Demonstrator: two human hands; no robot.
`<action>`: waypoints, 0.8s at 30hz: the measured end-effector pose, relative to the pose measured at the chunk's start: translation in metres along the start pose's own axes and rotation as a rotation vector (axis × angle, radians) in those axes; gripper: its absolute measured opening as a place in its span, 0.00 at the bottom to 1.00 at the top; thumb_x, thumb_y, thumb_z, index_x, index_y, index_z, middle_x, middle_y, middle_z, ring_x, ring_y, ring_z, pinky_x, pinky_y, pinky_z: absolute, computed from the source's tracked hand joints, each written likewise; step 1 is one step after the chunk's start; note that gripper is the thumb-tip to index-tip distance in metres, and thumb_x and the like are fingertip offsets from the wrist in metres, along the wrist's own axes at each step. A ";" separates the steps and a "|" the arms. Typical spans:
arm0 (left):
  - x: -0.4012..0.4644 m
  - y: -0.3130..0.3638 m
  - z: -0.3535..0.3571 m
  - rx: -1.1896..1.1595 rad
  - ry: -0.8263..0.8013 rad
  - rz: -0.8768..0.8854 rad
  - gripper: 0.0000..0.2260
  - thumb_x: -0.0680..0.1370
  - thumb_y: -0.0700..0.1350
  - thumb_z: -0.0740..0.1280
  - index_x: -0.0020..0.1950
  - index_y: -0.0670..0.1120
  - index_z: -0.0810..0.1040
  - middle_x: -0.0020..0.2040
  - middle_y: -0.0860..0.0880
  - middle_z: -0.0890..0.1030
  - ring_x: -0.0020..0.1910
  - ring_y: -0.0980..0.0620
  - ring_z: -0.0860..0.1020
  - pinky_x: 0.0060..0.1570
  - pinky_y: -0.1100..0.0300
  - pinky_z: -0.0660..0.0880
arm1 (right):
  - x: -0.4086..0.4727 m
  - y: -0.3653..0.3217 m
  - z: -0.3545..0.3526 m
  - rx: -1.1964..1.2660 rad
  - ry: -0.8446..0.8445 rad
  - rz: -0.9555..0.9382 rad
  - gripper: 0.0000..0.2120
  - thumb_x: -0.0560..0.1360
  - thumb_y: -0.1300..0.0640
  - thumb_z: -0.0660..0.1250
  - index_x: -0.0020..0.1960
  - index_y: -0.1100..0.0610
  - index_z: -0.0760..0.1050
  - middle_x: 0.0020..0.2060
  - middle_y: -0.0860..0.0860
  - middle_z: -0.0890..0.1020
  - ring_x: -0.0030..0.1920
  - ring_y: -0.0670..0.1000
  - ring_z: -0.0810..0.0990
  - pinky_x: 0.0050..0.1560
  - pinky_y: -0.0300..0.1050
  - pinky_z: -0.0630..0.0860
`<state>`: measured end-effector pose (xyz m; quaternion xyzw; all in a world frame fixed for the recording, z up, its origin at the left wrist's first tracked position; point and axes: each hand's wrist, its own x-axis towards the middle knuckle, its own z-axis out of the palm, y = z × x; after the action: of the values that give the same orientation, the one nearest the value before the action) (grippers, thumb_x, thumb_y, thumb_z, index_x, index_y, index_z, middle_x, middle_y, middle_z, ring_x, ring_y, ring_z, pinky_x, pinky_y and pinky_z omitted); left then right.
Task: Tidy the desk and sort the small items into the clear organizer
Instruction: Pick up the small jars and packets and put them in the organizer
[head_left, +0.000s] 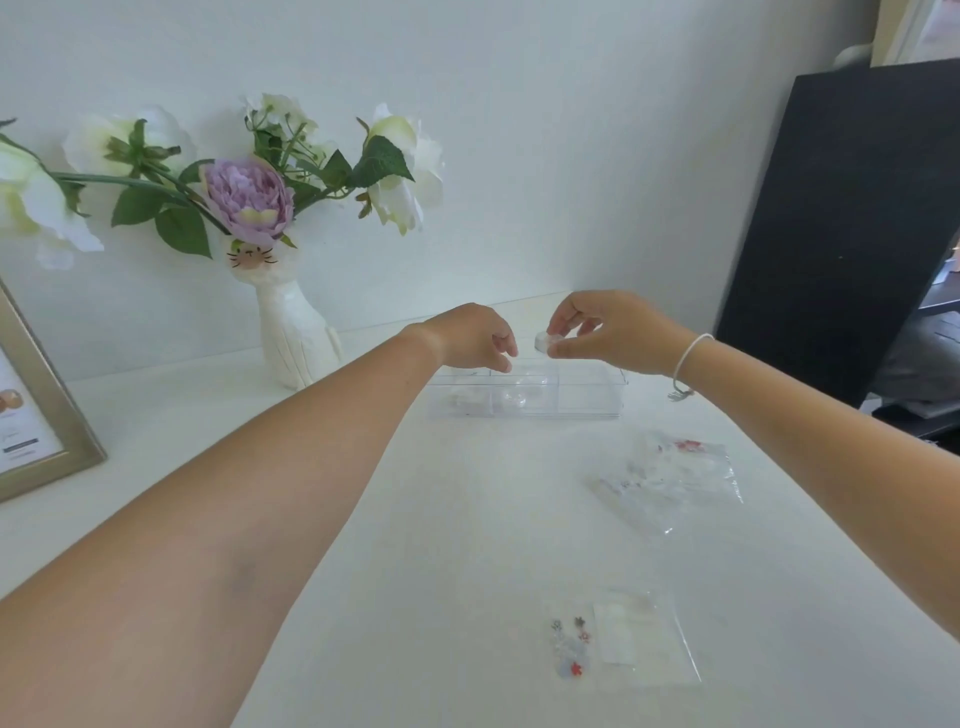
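Note:
A clear organizer (589, 400) with three compartments lies on the white desk at the back centre. My right hand (613, 332) hovers above its middle, pinching a small white round item (545, 343) between thumb and fingers. My left hand (475, 338) is over the organizer's left part with fingers loosely curled downward and nothing visible in them. Small clear things lie in the left and middle compartments. A crumpled clear bag with red bits (670, 475) lies in front of the organizer. Nearer me sit a flat clear bag (644, 636) and some small charms (571, 647).
A white cat-faced vase (291, 332) with white and purple flowers stands at the back left. A picture frame (47, 415) leans at the left edge. A black monitor back (841, 208) rises at the right, next to the desk's right edge.

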<state>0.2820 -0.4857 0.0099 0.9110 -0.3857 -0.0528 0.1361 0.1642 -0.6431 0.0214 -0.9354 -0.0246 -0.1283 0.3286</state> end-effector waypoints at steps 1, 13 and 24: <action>-0.002 -0.002 0.000 -0.015 0.016 0.010 0.12 0.75 0.46 0.68 0.58 0.48 0.79 0.61 0.49 0.78 0.59 0.52 0.75 0.60 0.59 0.69 | 0.003 0.001 0.002 -0.006 -0.007 0.003 0.07 0.70 0.51 0.72 0.42 0.51 0.76 0.44 0.47 0.81 0.40 0.43 0.75 0.46 0.38 0.70; -0.050 -0.050 -0.002 -0.283 0.213 -0.082 0.16 0.73 0.54 0.69 0.60 0.52 0.77 0.65 0.53 0.74 0.66 0.51 0.70 0.56 0.62 0.64 | 0.025 0.008 0.021 -0.143 -0.143 0.103 0.06 0.70 0.55 0.71 0.45 0.54 0.77 0.45 0.48 0.79 0.46 0.49 0.75 0.40 0.32 0.68; -0.061 -0.064 0.017 -0.360 0.168 -0.137 0.20 0.76 0.53 0.66 0.66 0.50 0.74 0.74 0.53 0.66 0.69 0.50 0.69 0.60 0.64 0.62 | 0.038 0.009 0.019 -0.264 -0.291 0.138 0.04 0.71 0.55 0.69 0.46 0.52 0.78 0.39 0.43 0.77 0.49 0.48 0.75 0.50 0.42 0.70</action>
<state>0.2799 -0.4030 -0.0254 0.8973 -0.2944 -0.0541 0.3244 0.2061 -0.6399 0.0112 -0.9784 0.0093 0.0289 0.2043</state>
